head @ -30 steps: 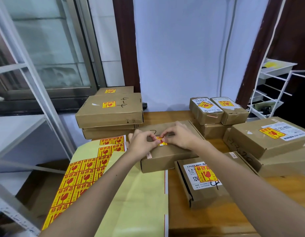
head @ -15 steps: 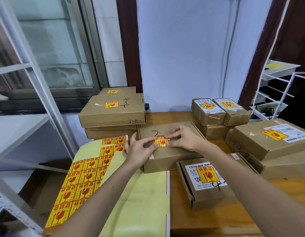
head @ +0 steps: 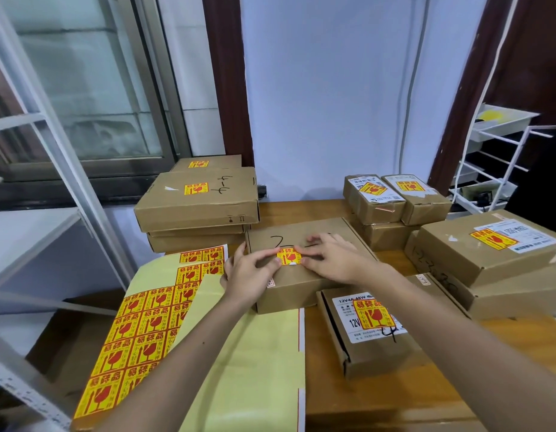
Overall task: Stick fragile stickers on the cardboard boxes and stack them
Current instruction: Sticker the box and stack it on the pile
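Wooden tabletop (head: 304,210) ran orange-brown across the middle, butted against a pale lavender wall (head: 326,98) at 12 o'clock. Flat cardboard box (head: 301,272) sat centre, marker scrawl on the lid. Yellow-red fragile sticker (head: 288,256) lay on that lid, near its front edge. Left hand (head: 250,275) touched the sticker's left edge with thumb and forefinger, fingers relaxed and fairly straight, nothing gripped. Right hand (head: 334,260) lay flat on the lid, straight fingertips pressing the sticker's right edge.

Sticker sheet (head: 145,325) with rows of the same labels lay at 8 o'clock, hanging off the table edge; a peeled pale-yellow backing sheet (head: 248,369) overlapped it at 6 o'clock. Stack of wide stickered boxes (head: 197,202) stood at 10 o'clock, just beside the centre box. Two small stickered boxes (head: 395,198) sat on another box at 1 o'clock. Big labelled box (head: 488,244) topped a stack at 3 o'clock. Power-supply box (head: 370,332) with a white label and a fragile sticker lay at 5 o'clock, touching the centre box's front.

Room: frosted window (head: 83,73) with dark frame at 10–11 o'clock, grey metal shelf frame (head: 52,141) in front of it, dark brown door trim (head: 226,76) beside the wall, white wire rack (head: 501,157) at 2 o'clock, white cable (head: 410,88) down the wall.
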